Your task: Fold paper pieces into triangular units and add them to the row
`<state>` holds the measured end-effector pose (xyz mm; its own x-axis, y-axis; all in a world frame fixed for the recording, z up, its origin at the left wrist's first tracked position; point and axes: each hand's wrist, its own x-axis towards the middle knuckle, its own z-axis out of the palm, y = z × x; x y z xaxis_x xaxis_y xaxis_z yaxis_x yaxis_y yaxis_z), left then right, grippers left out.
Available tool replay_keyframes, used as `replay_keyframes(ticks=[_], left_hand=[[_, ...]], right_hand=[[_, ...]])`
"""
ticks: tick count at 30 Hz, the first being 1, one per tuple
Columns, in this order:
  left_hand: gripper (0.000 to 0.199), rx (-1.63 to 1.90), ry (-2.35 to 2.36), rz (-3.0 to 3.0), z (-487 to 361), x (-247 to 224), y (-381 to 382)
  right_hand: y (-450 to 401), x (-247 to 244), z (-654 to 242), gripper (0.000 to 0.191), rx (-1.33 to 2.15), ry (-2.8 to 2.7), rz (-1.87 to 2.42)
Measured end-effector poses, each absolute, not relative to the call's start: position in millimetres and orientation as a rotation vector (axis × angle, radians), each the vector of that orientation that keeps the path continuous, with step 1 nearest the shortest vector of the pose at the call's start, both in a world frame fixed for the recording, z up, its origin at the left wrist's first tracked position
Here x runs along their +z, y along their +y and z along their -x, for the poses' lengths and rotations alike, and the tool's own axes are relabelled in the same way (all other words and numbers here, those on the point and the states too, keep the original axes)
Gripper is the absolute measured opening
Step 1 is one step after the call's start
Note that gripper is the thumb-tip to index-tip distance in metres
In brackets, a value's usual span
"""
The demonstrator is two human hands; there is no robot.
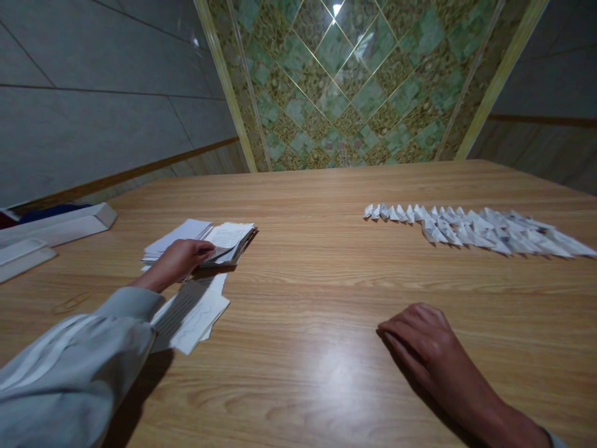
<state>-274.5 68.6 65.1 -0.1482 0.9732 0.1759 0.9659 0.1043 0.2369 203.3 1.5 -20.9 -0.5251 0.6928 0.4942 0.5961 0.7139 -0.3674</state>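
On the left of the table, my left hand [184,258] is at a stack of cut paper sheets [231,236]. Its fingers are closed at the near edge, pinching a paper sheet that looks partly raised. Just behind the wrist is a second pile of plain white paper [180,231]. Several loose printed and drawn-on sheets [200,317] lie fanned out below the forearm. My right hand [420,339] rests on the table at the lower right, its fingers pressed together and pointing left. Nothing shows in them.
Small folded paper pieces [489,230] stand in rows at the right rear of the wooden table [303,298]. White long boxes [60,225] lie at the far left edge. Beyond the table rises a green tiled wall [336,93].
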Motion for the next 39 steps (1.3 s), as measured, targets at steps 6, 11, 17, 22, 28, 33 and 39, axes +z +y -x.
replay_keyframes(ticks=[6, 11, 17, 22, 28, 33, 39], left_hand=[[0.036, 0.388, 2.323, -1.971, 270, 67, 63], [0.037, 0.320, 2.281, -1.961, 274, 67, 61], [0.036, 0.276, 2.396, -2.017, 272, 69, 60], [0.043, 0.264, 2.466, -2.106, 261, 78, 52], [0.040, 0.446, 2.298, -2.383, 214, 81, 31], [0.023, 0.508, 1.553, -2.804, 115, 52, 9], [0.019, 0.333, 1.307, -2.834, 3, 16, -27]], right_hand=[[1, -22, -202, 0.015, 0.200, -2.288, 0.949], [1, -22, -201, 0.015, 0.191, -2.282, 0.927], [2, -24, -201, 0.017, 0.192, -2.276, 0.937], [2, -22, -201, 0.017, 0.182, -2.263, 0.925], [2, -20, -202, 0.018, 0.181, -2.183, 0.912], [2, -14, -204, 0.050, 0.190, -2.131, 0.954], [-5, -8, -207, 0.044, 0.227, -2.284, 0.957]])
